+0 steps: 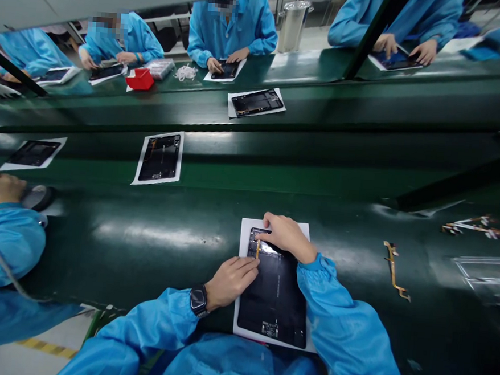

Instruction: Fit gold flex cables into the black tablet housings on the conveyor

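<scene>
A black tablet housing (264, 291) lies on a white paper sheet (243, 238) right in front of me. Along its upper left side runs a narrow orange flex cable (258, 248). My left hand (231, 280), with a watch (198, 300) on the wrist, comes in from the left. Its fingers lie outstretched and close together, tips at the cable's lower end. My right hand (287, 234) reaches over the housing's top; its thumb touches near the cable's upper end, and a forefinger extends apart beyond the top edge. Some fingertips' undersides are hidden.
To the right lie a loose flex cable (392, 270), a bundle of cables (474, 226) and a clear plastic tray (489, 278). Another housing (160, 157) rests on paper further back. A dark post (456, 179) stands at right. Co-workers sit opposite; a co-worker's hand (2, 186) is at left.
</scene>
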A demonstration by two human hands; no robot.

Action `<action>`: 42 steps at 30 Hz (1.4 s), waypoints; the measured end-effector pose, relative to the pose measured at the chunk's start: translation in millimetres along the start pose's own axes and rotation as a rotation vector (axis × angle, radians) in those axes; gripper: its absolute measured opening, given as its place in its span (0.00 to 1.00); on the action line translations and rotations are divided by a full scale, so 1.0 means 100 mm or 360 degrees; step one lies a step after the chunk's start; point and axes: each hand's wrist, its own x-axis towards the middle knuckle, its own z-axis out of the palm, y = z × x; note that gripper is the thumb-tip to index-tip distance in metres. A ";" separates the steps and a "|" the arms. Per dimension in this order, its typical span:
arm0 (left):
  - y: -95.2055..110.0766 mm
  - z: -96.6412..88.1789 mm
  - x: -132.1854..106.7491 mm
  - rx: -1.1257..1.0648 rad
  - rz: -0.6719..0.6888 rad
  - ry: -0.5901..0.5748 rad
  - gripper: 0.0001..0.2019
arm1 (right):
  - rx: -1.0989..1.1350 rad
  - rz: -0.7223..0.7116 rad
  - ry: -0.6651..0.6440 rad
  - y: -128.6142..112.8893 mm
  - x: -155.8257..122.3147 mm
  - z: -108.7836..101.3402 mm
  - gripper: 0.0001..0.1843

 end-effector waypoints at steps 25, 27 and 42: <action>-0.04 -0.15 0.13 -0.0192 -0.0106 0.0108 0.08 | 0.0026 0.0027 -0.0019 -0.01 -0.01 -0.02 0.19; -0.03 -0.13 0.09 -0.0095 -0.0042 0.0046 0.08 | 0.0024 0.0027 -0.0014 -0.01 -0.01 -0.02 0.19; -0.03 -0.07 0.06 0.0137 0.0080 -0.0027 0.08 | 0.0007 0.0023 0.0010 -0.01 -0.02 -0.03 0.19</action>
